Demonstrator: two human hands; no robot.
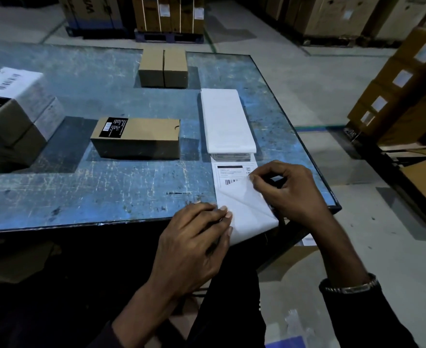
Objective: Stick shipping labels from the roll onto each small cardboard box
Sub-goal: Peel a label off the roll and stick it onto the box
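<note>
**Label corner pinched, strip at near right table edge**

Head view, all I've got:

- Label strip [234, 172] runs along the right side of the blue table [93, 187], from a folded white stack [228, 119] at the far end to the near edge, where it hangs over.
- Printed label shows just below the stack: black header bar, small text, part of a barcode. The rest is too blurred for me to read.
- Near end of the strip is plain white, with a diagonal fold where one corner is lifted back over the print.
- Right hand [292, 189]: thumb and forefinger clenched on that lifted corner.
- Left hand [196, 237]: fingers curled on the strip's left edge at the table rim, pressing it down. Whether it pinches the paper I can't tell.
- Small box [136, 138] sits left of the stack, apart from it, black sticker on its top left end.
- Second box [163, 67] at the far edge, top seam visible, no sticker I can see.
- Larger box [13, 106] at far left, white barcode sheet on top.
</note>
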